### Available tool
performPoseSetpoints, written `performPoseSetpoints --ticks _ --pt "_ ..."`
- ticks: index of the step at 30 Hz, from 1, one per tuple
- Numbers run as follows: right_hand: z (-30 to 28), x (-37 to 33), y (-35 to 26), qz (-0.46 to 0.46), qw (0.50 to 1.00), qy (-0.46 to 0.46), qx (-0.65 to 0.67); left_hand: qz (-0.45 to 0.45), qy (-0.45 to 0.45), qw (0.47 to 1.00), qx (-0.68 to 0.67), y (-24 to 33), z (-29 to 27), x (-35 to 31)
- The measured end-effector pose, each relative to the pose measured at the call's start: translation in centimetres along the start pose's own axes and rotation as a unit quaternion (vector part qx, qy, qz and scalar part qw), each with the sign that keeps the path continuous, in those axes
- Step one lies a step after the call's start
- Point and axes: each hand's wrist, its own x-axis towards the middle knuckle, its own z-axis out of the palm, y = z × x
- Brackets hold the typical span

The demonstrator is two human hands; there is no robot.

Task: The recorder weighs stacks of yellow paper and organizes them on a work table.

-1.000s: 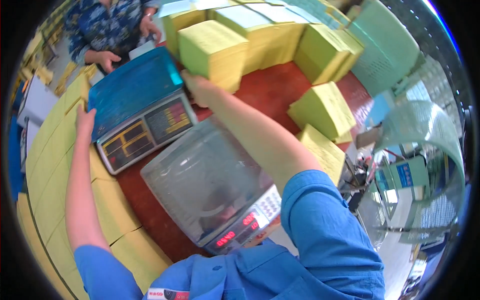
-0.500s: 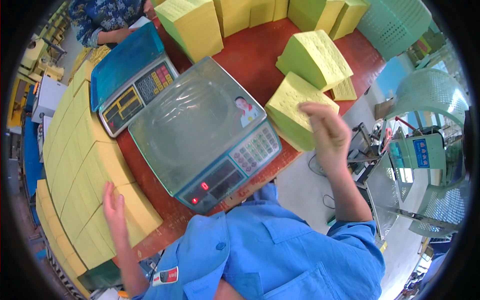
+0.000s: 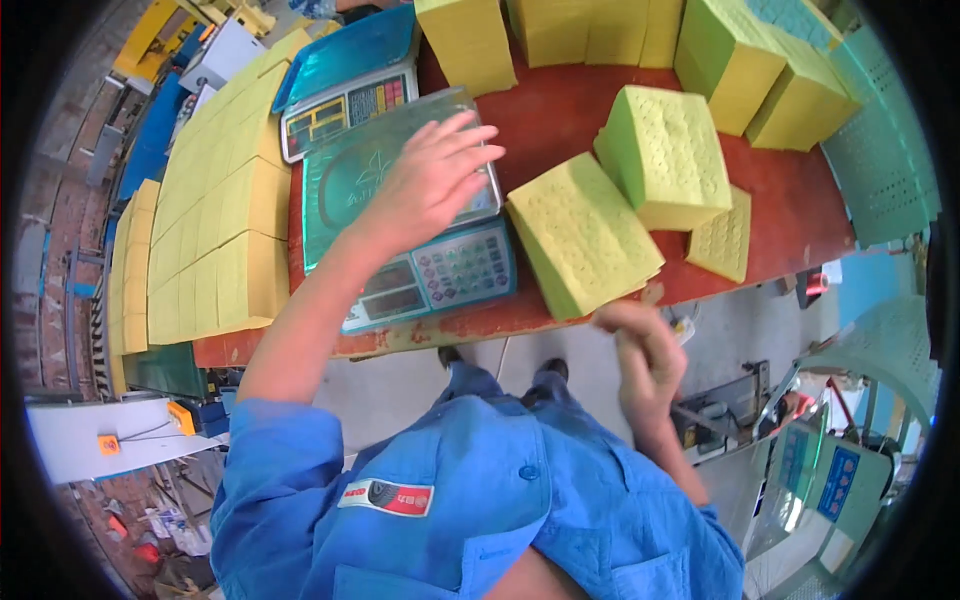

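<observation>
My left hand (image 3: 430, 185) is over the glassy pan of the near weighing scale (image 3: 465, 265), fingers stretched and apart, holding nothing. Whether it touches the pan I cannot tell. My right hand (image 3: 648, 365) is beside the front corner of a stack of yellow dimpled paper (image 3: 580, 230), at the table's front edge. Its fingers are curled in, slightly blurred, and nothing shows in them. Behind that stack stands another yellow paper stack (image 3: 670, 155), and a thin yellow pile (image 3: 722, 235) lies flat beside it.
A second scale with a blue pan (image 3: 345, 55) stands behind the near one. Rows of yellow blocks (image 3: 215, 220) line the left side. More tall yellow stacks (image 3: 730, 60) stand along the back of the red table (image 3: 790, 200). A perforated green chair (image 3: 890, 170) is at the right.
My left hand has moved from beside the left blocks to over the near scale. My right hand has come off the stack's top toward its front corner. The view has turned.
</observation>
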Motion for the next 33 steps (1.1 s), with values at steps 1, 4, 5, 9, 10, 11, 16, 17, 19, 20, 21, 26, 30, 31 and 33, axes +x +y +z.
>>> performPoseSetpoints --ticks 1,4,5,9,10,11,16,17,19,20,21,26,30,31,33 --pt "-0.1 -0.9 0.2 0.032 0.999 -0.018 0.04 -0.005 0.01 1.0 0.012 -1.1 1.7 1.0" --pt "-0.6 -3.7 0.9 0.134 0.978 -0.013 0.157 -0.043 -0.105 0.99 0.083 -3.2 5.9 2.2" --pt "-0.8 -4.3 1.4 0.152 0.975 -0.009 0.163 -0.052 -0.122 0.989 0.069 -3.2 6.5 2.3" --pt "-2.4 -4.7 2.4 0.187 0.974 -0.009 0.127 -0.056 -0.127 0.989 0.058 -4.3 6.8 2.3" --pt "-2.8 -4.4 2.5 0.186 0.973 0.011 0.137 -0.055 -0.112 0.99 0.068 -4.2 6.7 2.2" --pt "-2.8 -3.7 2.8 0.18 0.972 0.028 0.149 -0.049 -0.111 0.99 0.068 -4.1 6.7 2.4" --pt "-3.7 -2.5 2.3 0.087 0.991 0.097 0.024 -0.205 0.001 0.939 -0.275 1.6 4.5 2.0" --pt "-3.5 -2.4 2.5 0.064 0.987 0.149 0.004 -0.292 -0.008 0.867 -0.404 3.0 4.4 1.3" --pt "-2.8 -2.4 2.6 0.042 0.978 0.204 -0.018 -0.304 0.003 0.834 -0.46 4.8 5.8 -1.4" --pt "-2.4 -1.9 2.9 0.032 0.972 0.23 -0.04 -0.301 0.001 0.835 -0.461 5.4 6.1 -1.8" --pt "-2.2 -1.5 3.5 0.03 0.962 0.263 -0.068 -0.277 0.03 0.849 -0.449 5.8 6.9 -2.0" --pt "-2.7 0.3 7.4 0.12 0.964 0.236 0.034 -0.162 0.094 0.95 -0.249 6.7 7.5 -0.4" --pt "-2.2 0.2 8.3 0.142 0.977 0.154 -0.029 -0.149 0.083 0.961 -0.217 6.5 7.6 0.6" --pt "-2.6 0.2 8.5 0.128 0.98 0.147 -0.041 -0.145 0.078 0.962 -0.218 5.9 7.6 1.3" --pt "-4.1 0.5 8.6 0.137 0.979 0.154 0.0 -0.183 0.084 0.944 -0.263 5.1 7.9 2.9"
